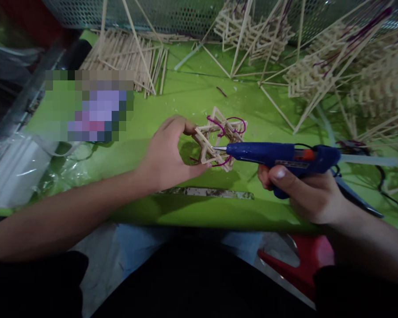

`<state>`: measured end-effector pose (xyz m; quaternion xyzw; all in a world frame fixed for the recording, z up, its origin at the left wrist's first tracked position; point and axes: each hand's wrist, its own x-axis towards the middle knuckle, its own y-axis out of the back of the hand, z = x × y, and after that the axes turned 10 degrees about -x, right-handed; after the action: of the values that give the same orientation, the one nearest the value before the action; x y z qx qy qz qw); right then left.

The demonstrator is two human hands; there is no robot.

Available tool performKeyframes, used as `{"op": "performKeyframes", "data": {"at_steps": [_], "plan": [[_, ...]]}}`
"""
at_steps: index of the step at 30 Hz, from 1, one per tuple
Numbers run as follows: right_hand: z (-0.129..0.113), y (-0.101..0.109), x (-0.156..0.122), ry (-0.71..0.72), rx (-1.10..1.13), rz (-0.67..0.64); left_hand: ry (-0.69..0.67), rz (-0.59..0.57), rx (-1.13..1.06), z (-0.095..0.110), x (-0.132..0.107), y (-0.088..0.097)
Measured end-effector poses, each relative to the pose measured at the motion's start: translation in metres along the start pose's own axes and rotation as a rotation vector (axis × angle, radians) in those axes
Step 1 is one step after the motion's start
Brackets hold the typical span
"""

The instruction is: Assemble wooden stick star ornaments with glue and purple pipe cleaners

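Note:
My left hand (170, 154) pinches a small lattice of wooden sticks (218, 139) with purple wire loops, holding it just above the green table (185, 97). My right hand (301, 187) grips a blue hot glue gun (285, 157), finger on the trigger. The gun's metal nozzle touches the right side of the stick lattice. A clear glue stick pokes out of the gun's back end.
Several finished stick structures (314, 70) and long loose sticks fill the back and right of the table. A flat bundle of sticks (129, 55) lies at the back left. Clear plastic bags (16, 168) sit at the left edge. A red stool (305, 260) stands below right.

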<state>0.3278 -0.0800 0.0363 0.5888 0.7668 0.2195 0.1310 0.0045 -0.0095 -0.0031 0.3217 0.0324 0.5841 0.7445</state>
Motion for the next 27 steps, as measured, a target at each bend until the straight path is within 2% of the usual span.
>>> {"op": "performKeyframes", "data": {"at_steps": [11,21,27], "plan": [[-0.0033,0.0000,0.0009,-0.017,0.025,0.003,0.006,0.008,-0.013,0.0004,0.0010,-0.0002],[0.0024,0.0036,-0.0035,-0.028,0.031,-0.010,-0.013,0.074,-0.070,0.0009,0.0018,-0.0011],[0.0059,0.0031,-0.0047,-0.014,0.041,-0.004,-0.009,0.064,-0.025,0.0014,0.0036,0.0011]]}}
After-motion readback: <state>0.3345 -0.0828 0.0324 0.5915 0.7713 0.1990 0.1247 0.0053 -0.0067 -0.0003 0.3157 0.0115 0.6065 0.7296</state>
